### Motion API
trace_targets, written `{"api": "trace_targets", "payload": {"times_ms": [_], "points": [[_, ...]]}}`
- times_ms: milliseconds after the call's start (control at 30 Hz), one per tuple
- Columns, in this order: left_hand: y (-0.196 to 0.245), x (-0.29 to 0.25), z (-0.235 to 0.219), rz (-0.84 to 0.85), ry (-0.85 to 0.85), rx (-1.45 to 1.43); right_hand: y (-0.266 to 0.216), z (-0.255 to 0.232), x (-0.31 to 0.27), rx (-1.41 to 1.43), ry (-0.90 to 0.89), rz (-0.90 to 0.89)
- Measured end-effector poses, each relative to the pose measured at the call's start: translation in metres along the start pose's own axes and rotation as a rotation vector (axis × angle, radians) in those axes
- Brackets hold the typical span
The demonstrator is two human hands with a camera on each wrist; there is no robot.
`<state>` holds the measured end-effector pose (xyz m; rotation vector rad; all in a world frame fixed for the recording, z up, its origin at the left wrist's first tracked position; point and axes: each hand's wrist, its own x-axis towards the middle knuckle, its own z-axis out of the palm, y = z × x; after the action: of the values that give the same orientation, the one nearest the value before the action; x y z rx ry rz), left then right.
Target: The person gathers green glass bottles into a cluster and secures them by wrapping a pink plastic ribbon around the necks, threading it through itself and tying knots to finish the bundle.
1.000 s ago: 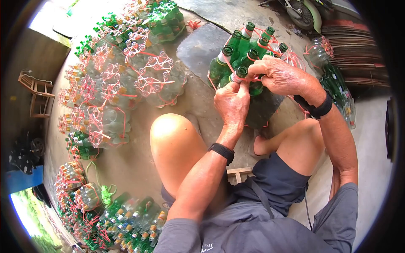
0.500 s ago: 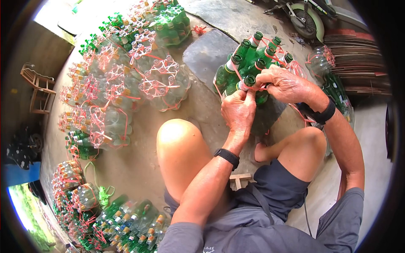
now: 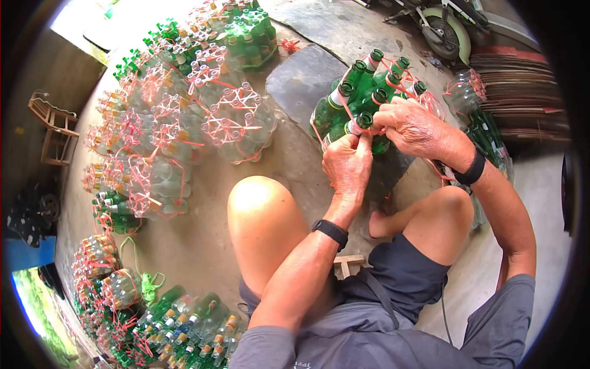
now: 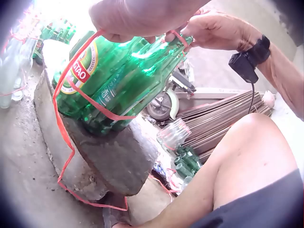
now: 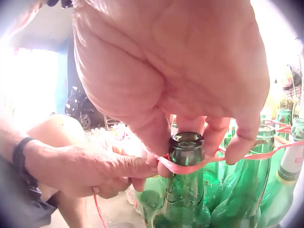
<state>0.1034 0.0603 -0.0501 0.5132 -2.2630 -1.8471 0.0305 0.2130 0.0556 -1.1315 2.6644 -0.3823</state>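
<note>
Several green bottles (image 3: 347,111) stand upright in a bundle, pink plastic strap running between their necks. The left hand (image 3: 348,165) pinches the strap beside the nearest bottle's neck. On the neck's other side, the right hand (image 3: 421,128) has its fingers curled round the strap. In the right wrist view the strap (image 5: 185,168) wraps the front of one bottle neck (image 5: 186,148), and the left thumb and fingers (image 5: 128,166) meet at its left. A strap band (image 4: 102,108) crosses the bottles' sides in the left wrist view, with a loose length hanging below.
Bundles of clear bottles (image 3: 239,120) stand at the left; loose bottles (image 3: 196,329) lie at lower left. A dark slab (image 3: 301,77) lies by the green bundle. Stacked brown sheets (image 3: 522,92) and a motorbike wheel (image 3: 444,34) are at upper right. The person's knees flank the arms.
Since a second ago the bottles and both hands appear slightly lower and farther right in the head view, as the whole scene shifted. Both hands stay at the same bottle neck.
</note>
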Motion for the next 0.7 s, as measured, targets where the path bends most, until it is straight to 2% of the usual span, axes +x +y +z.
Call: {"api": "trace_targets", "payload": {"times_ms": [33,133,167,233,367,700], "points": [[0.0,0.0,-0.001,0.007,-0.005,-0.002,-0.004,0.0,-0.001,0.0,-0.006,0.009],[-0.003,-0.001,0.002,0.036,0.0,-0.05,-0.011,0.003,-0.002,-0.376,0.139,-0.109],[-0.004,-0.002,0.003,0.067,0.02,-0.087,-0.013,0.002,-0.004,-0.376,0.127,-0.097],[-0.003,-0.002,0.001,0.038,-0.013,-0.09,-0.015,-0.003,-0.005,-0.573,0.135,-0.176],[-0.004,-0.001,0.002,0.049,-0.018,-0.09,-0.016,-0.005,-0.003,-0.627,0.225,-0.294],[0.004,-0.005,-0.004,0.036,-0.039,-0.091,-0.018,-0.015,0.006,-0.812,0.152,-0.393]]}}
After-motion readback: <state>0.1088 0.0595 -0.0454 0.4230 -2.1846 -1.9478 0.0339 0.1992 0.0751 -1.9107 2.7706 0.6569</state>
